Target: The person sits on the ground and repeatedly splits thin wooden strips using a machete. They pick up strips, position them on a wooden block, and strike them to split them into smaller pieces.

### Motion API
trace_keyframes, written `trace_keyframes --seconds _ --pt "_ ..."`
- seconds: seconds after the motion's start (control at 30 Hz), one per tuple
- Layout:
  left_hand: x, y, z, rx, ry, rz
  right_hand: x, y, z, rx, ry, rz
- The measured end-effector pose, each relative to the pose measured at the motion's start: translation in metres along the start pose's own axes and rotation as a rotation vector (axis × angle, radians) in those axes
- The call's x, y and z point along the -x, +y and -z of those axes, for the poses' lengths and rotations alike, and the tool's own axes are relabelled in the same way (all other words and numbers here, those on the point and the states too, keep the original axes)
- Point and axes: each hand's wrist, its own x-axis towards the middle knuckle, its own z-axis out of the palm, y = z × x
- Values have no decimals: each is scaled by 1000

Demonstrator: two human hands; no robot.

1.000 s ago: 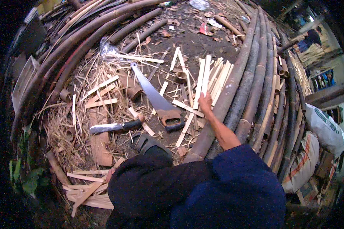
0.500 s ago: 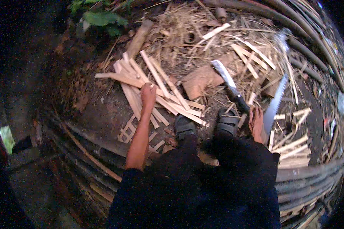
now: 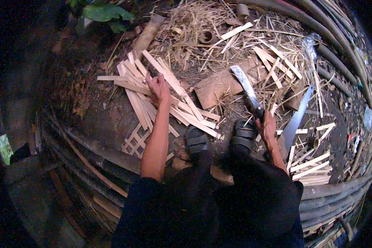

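Note:
My left hand [image 3: 158, 87] hovers at a loose pile of pale split bamboo strips [image 3: 138, 105], its fingers curled but apart, with nothing plainly held in them. One flat strip [image 3: 130, 85] passes beside that hand toward the left. On the right, my right hand [image 3: 267, 125] is closed around the dark handle of a machete [image 3: 247, 86]. The blade points away from me, its tip over a short log [image 3: 219, 86] lying on the ground. Just right of this hand lies a hand saw [image 3: 296, 118], teeth to the right.
My sandalled feet [image 3: 197, 139] stand between the strip pile and the machete. More strips [image 3: 312, 165] are stacked at lower right, and others [image 3: 273, 62] lie beyond the log. Shavings [image 3: 190, 33] cover the far ground. Bamboo poles [image 3: 330, 189] run along the right side.
My left hand has loosened from a strip and its fingers have opened over the pile. My right hand has moved from beside the machete handle to a grip around it.

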Motion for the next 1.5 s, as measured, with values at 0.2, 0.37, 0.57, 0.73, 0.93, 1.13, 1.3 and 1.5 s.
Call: trace_keyframes --seconds 0.2,0.37,0.57,0.73,0.93,1.13,1.3,1.5 --pt "28 27 -40 469 -837 523 27 -47 24 -465 -103 -330" --pt "48 21 -99 318 -640 419 55 -54 30 -695 -54 -442" --pt "-16 -56 -140 -120 -339 419 67 -48 40 -765 -126 -452" --pt "-64 -103 -154 -662 -284 110 65 -59 48 -701 -128 -441" --pt "-36 -58 -169 -399 -240 261 67 -43 35 -693 -141 -452" --pt "-26 3 -111 -116 -365 107 69 -31 25 -696 -153 -422" --pt "-7 60 -64 298 -136 354 70 -29 25 -742 -124 -422" --pt "3 130 -54 -497 -41 -842 72 -32 20 -716 -134 -414"
